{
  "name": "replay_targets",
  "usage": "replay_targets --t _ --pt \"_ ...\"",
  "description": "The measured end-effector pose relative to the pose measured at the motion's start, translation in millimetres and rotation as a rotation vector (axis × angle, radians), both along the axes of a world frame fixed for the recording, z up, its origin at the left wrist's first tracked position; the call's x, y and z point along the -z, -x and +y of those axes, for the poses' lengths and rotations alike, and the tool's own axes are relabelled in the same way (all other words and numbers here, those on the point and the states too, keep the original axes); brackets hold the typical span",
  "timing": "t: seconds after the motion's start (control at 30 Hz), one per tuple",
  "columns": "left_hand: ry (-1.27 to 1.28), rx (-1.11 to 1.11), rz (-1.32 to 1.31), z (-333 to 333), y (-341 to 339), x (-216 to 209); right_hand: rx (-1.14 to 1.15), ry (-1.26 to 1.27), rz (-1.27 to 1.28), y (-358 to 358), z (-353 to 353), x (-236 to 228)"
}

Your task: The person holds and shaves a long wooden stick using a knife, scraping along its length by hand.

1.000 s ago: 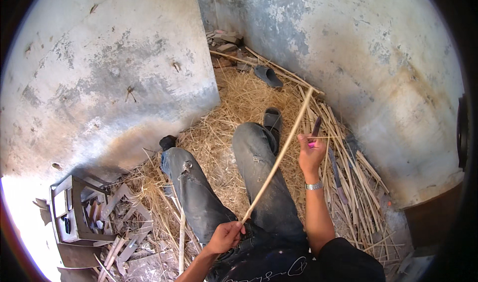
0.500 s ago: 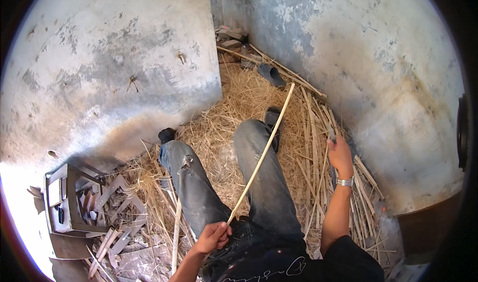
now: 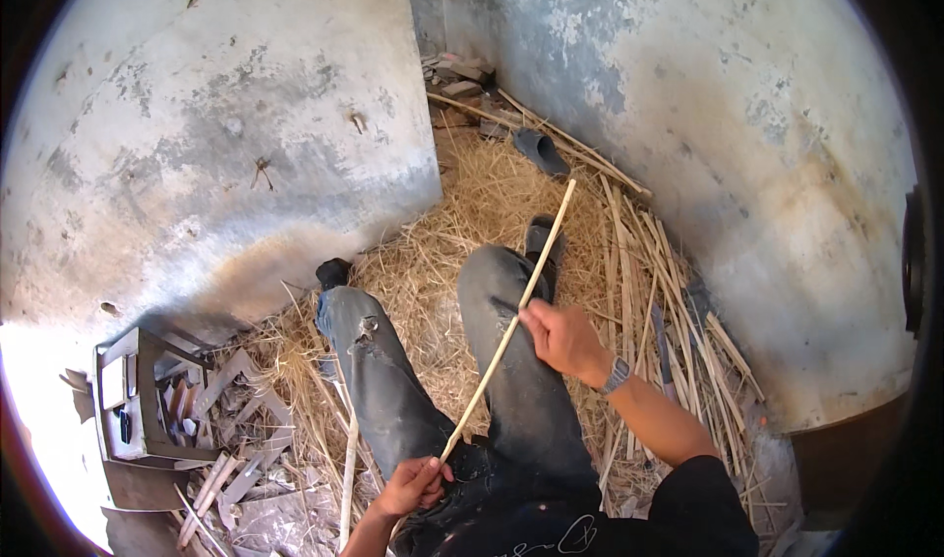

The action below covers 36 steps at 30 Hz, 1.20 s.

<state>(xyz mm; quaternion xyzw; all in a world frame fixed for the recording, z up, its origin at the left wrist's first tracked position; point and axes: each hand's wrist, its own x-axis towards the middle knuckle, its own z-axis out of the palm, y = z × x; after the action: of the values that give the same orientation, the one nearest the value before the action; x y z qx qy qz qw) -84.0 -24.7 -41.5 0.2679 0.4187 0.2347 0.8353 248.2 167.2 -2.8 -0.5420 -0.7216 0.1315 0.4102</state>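
A long, pale bamboo strip (image 3: 489, 372) slants up across my right thigh, away from my lap. My left hand (image 3: 417, 485) is closed around its near end, by my waist. Partway up the strip, my right hand (image 3: 564, 342) is closed with a knife in it. The knife's dark, narrow blade (image 3: 504, 307) lies across the strip above my right knee, and its handle is hidden in my fingers. The strip's far end is free, above a dark shoe (image 3: 544, 239).
Curly shavings (image 3: 433, 336) cover the floor around my legs. Many split strips (image 3: 629, 292) lie along the right wall. An empty dark clog (image 3: 540, 152) lies farther off, near rubble (image 3: 458, 73). A wooden frame (image 3: 147, 400) and scraps stand on the left.
My right hand has swung left from beside the right wall with the knife, onto the strip. The strip's far end has dipped slightly; my left hand still holds the near end.
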Motion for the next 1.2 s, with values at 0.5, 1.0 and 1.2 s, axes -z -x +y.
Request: replay_targets --t 0.5,1.0,1.2 --pt "-0.178 0.019 0.17 3 -1 9 -0.168 0.055 -0.172 -7 -24 -5" --pt "-0.172 0.047 0.159 44 -36 -10 -0.125 0.042 -0.145 -16 -3 -12" --pt "-0.162 0.018 0.058 76 -62 -17 -0.027 0.076 0.045 -21 3 8"
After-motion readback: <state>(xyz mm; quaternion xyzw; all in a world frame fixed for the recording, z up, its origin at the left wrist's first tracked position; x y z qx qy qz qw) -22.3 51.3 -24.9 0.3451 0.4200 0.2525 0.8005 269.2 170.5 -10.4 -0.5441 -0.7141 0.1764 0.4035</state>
